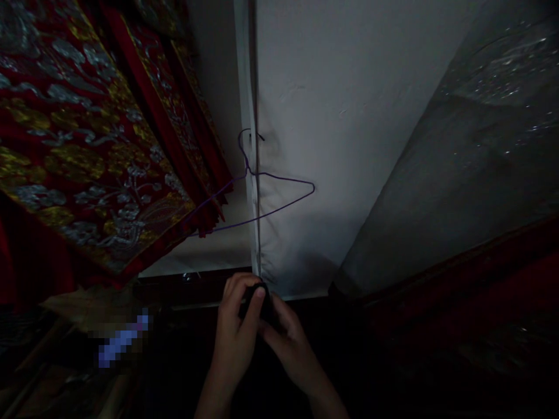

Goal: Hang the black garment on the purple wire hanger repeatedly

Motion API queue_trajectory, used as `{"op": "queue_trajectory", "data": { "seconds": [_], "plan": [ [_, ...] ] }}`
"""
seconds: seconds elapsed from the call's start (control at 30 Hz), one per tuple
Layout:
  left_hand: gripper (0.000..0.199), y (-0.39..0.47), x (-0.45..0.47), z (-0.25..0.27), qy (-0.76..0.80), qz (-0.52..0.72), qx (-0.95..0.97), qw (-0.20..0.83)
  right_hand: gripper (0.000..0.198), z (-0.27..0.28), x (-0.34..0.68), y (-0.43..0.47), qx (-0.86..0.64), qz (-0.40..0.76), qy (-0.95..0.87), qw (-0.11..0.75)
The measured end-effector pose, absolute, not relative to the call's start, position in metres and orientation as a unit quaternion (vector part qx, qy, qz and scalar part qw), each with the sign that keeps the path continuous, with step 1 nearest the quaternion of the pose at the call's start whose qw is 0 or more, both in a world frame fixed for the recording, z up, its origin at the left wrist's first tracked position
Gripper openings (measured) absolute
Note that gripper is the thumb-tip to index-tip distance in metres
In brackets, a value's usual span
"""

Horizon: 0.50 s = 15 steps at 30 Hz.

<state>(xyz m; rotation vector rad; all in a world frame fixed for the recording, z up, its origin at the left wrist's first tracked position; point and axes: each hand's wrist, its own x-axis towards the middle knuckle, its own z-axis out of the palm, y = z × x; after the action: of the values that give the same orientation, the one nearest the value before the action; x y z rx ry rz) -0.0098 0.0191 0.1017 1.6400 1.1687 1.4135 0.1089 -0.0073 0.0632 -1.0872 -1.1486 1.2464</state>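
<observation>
- my left fingers (236,292) curl around a small black thing (268,308), thumb pressed on it
- my right fingers (287,316) grip its other side
- it sits between them, below the purple hanger (283,206)

The red cloth (146,110) looked matt, its raised embroidery (78,160) rough and glossy in metallic gold and silver. The hanger (314,187) was thin, smooth wire. The wall (340,128) was matt, smooth but for small scuffs. The grey panel (402,215) bore glossy glints. The black object (268,306) seemed matt, though too dark to judge surely.
</observation>
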Motion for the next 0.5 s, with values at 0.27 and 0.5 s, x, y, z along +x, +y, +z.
{"op": "queue_trajectory", "data": {
  "seconds": [0.27, 0.5],
  "plan": [
    [0.059, 0.025, -0.066, 0.046, 0.419, 0.245, 0.756, 0.439, 0.042, 0.133, 0.166, 0.039, -0.332, 0.388, -0.712, 0.482],
    [0.034, 0.054, -0.112, 0.08, 0.558, 0.222, 0.76, 0.25, 0.042, 0.136, 0.164, 0.177, -0.432, 0.241, -0.635, 0.594]
  ]
}}
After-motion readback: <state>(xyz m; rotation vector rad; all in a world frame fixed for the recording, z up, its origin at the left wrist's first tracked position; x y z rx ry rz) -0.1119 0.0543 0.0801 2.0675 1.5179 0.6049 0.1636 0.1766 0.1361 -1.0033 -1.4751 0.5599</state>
